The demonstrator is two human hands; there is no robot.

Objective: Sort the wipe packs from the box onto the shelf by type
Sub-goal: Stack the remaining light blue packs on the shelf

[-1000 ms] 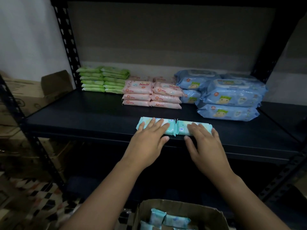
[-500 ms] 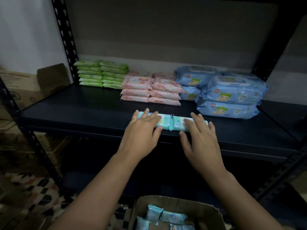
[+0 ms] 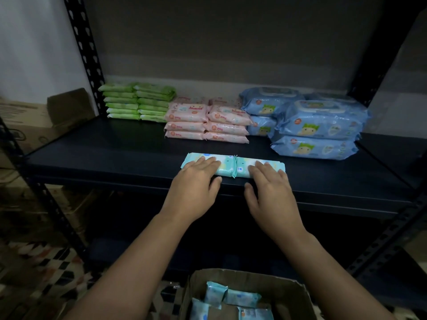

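Two teal wipe packs lie end to end near the front edge of the dark shelf (image 3: 115, 158). My left hand (image 3: 196, 181) rests flat on the left teal pack (image 3: 223, 166), thumb at its front side. My right hand (image 3: 269, 183) lies flat on the right teal pack (image 3: 242, 166) in the same way. Farther back stand green packs (image 3: 138, 103) at the left, pink packs (image 3: 208, 123) in the middle and large blue packs (image 3: 316, 128) at the right. A cardboard box (image 3: 298, 294) below holds several more teal packs (image 3: 231, 299).
Black perforated shelf posts (image 3: 85, 54) rise at the left and right. A cardboard carton (image 3: 46, 116) sits beyond the left post. A lower shelf board (image 3: 381, 280) runs under my arms. Patterned floor (image 3: 41, 269) shows at the lower left.
Both hands stay on the two teal packs. The packs have been pressed closer together and squared up; the view has shifted slightly.
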